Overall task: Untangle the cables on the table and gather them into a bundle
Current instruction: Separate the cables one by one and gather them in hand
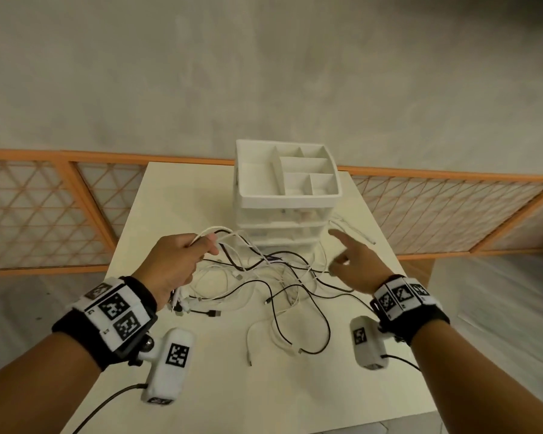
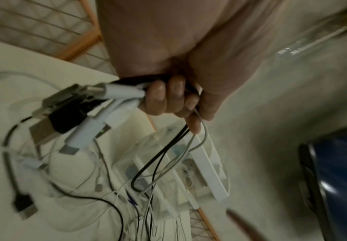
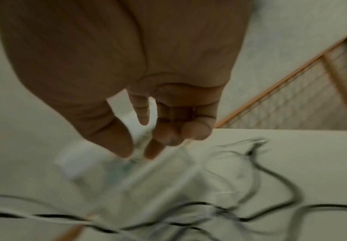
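Left hand [image 1: 177, 261] gripping cables [image 2: 115, 93], right hand [image 1: 356, 266] open

No legible text, only coded wrist markers [image 1: 116, 308].

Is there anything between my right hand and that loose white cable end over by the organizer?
Nothing visible. The right hand is open above the table, its index finger pointing toward the white cable end lying just right of the organizer. The organizer sits beside that path, not across it.
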A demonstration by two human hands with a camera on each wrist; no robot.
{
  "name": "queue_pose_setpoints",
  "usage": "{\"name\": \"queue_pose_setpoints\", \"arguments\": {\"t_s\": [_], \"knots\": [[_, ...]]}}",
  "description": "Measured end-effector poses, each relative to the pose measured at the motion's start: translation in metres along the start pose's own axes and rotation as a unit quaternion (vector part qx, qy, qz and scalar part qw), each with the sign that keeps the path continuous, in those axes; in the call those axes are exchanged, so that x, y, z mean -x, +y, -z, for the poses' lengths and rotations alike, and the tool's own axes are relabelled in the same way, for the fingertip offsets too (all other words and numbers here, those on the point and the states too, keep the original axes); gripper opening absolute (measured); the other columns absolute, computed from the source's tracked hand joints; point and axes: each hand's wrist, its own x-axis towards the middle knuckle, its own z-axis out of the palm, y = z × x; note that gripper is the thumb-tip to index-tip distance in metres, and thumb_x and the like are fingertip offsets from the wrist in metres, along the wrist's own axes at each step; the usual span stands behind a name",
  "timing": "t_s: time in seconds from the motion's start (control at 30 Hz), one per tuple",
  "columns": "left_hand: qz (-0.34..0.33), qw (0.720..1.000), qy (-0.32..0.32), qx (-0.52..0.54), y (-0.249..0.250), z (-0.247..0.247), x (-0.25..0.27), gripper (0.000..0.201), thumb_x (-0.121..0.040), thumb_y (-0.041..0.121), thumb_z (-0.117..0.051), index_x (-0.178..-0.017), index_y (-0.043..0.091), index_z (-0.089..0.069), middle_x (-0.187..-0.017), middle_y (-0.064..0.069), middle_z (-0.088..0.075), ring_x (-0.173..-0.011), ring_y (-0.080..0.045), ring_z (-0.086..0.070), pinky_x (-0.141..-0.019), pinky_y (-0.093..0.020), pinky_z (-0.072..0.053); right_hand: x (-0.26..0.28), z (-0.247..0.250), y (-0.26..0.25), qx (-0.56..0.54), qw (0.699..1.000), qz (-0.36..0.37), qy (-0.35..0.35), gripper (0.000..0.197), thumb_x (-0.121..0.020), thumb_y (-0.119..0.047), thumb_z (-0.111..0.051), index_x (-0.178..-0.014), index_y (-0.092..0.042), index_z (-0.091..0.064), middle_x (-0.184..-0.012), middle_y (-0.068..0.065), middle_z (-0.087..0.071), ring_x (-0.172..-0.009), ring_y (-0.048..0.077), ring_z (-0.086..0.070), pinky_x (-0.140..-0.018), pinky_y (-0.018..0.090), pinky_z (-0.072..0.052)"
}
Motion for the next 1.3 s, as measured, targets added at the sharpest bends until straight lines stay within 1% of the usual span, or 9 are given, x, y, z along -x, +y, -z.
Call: {"name": "queue_pose_setpoints", "arguments": {"t_s": [0.2,0.27,0.33,0.47,0.63,0.87,1.03,1.17,1.3], "knots": [[-0.18,0.966,-0.068,-0.173,0.063,-0.044,0.031,0.052,-0.099,0.055,-0.042,-0.072,0.025,-0.075,-0.057,0.017,-0.066,-0.065,-0.007,-0.064,-0.057,-0.028,-0.045,0.039,-0.015,-0.104,-0.08,0.967,0.242,-0.02,0.059,-0.085,-0.024,-0.078,-0.137,-0.037,-0.052,-0.053,-0.014,-0.058,-0.044,0.004,-0.047,-0.055,0.016,-0.042],[-0.245,0.954,-0.07,-0.156,0.078,-0.046,0.039,0.051,-0.099,0.051,-0.045,-0.066,0.024,-0.074,-0.055,0.008,-0.066,-0.058,-0.015,-0.061,-0.067,-0.034,-0.051,0.03,-0.023,-0.101,-0.043,0.974,0.221,0.009,0.007,-0.09,-0.029,-0.073,-0.094,-0.032,-0.068,-0.056,-0.013,-0.058,-0.049,0.004,-0.048,-0.061,0.023,-0.042],[-0.296,0.945,-0.064,-0.123,0.086,-0.036,0.043,0.049,-0.096,0.052,-0.051,-0.068,0.021,-0.076,-0.055,-0.014,-0.059,-0.053,-0.034,-0.052,-0.062,-0.036,-0.052,0.009,-0.019,-0.073,0.013,0.992,0.127,-0.01,0.026,-0.093,-0.035,-0.067,-0.069,-0.028,-0.061,-0.057,-0.007,-0.058,-0.05,0.01,-0.051,-0.06,0.027,-0.043],[-0.309,0.944,-0.053,-0.102,0.087,-0.005,0.046,0.04,-0.091,0.048,-0.055,-0.072,0.02,-0.078,-0.052,-0.018,-0.035,-0.048,-0.032,-0.029,-0.044,-0.028,-0.031,-0.016,0.016,-0.015,-0.015,0.996,-0.067,0.048,0.018,-0.093,-0.03,-0.068,-0.083,-0.016,-0.068,-0.062,0.004,-0.068,-0.047,0.017,-0.059,-0.052,0.027,-0.05],[-0.169,0.907,-0.125,-0.366,0.029,0.013,0.012,0.027,-0.099,0.043,-0.052,-0.088,0.036,-0.076,-0.053,0.004,-0.056,-0.045,-0.012,-0.042,-0.047,-0.022,-0.032,-0.022,0.051,0.004,-0.123,0.923,0.051,0.361,0.01,-0.089,-0.021,-0.07,-0.097,-0.027,-0.067,-0.087,0.0,-0.074,-0.079,0.027,-0.071,-0.069,0.034,-0.059],[-0.175,0.895,-0.078,-0.404,-0.026,-0.017,0.007,0.046,-0.099,0.03,-0.058,-0.055,0.02,-0.049,-0.06,0.0,-0.048,-0.059,-0.014,-0.045,-0.06,-0.032,-0.031,0.003,-0.011,-0.015,-0.034,0.997,0.039,0.057,0.089,-0.089,-0.018,-0.074,-0.155,-0.041,-0.02,-0.089,0.005,-0.078,-0.065,0.012,-0.068,-0.081,0.034,-0.06],[-0.254,0.887,-0.173,-0.344,-0.024,-0.03,0.024,0.043,-0.09,0.052,-0.05,-0.081,0.016,-0.073,-0.074,0.001,-0.057,-0.071,-0.016,-0.057,-0.067,-0.033,-0.046,0.035,-0.09,-0.052,-0.023,0.981,0.088,-0.169,0.037,-0.088,-0.034,-0.074,-0.121,-0.039,-0.059,-0.066,0.002,-0.072,-0.046,0.01,-0.065,-0.052,0.019,-0.049],[-0.167,0.878,-0.243,-0.378,-0.034,-0.023,0.029,0.03,-0.102,0.025,-0.05,-0.08,0.007,-0.06,-0.073,0.005,-0.051,-0.069,-0.012,-0.048,-0.063,-0.02,-0.035,0.017,-0.095,-0.035,0.003,0.997,0.079,0.017,0.003,-0.087,-0.028,-0.071,-0.085,-0.026,-0.072,-0.073,-0.006,-0.073,-0.063,0.016,-0.068,-0.065,0.026,-0.052],[-0.068,0.903,-0.194,-0.376,-0.052,-0.02,0.022,0.028,-0.101,0.007,-0.043,-0.094,-0.008,-0.066,-0.102,-0.01,-0.072,-0.094,-0.018,-0.065,-0.073,-0.022,-0.046,0.02,-0.112,-0.038,-0.025,0.985,0.146,0.092,0.045,-0.089,-0.027,-0.071,-0.13,-0.038,-0.057,-0.08,-0.014,-0.066,-0.062,0.009,-0.064,-0.076,0.026,-0.052]]}}
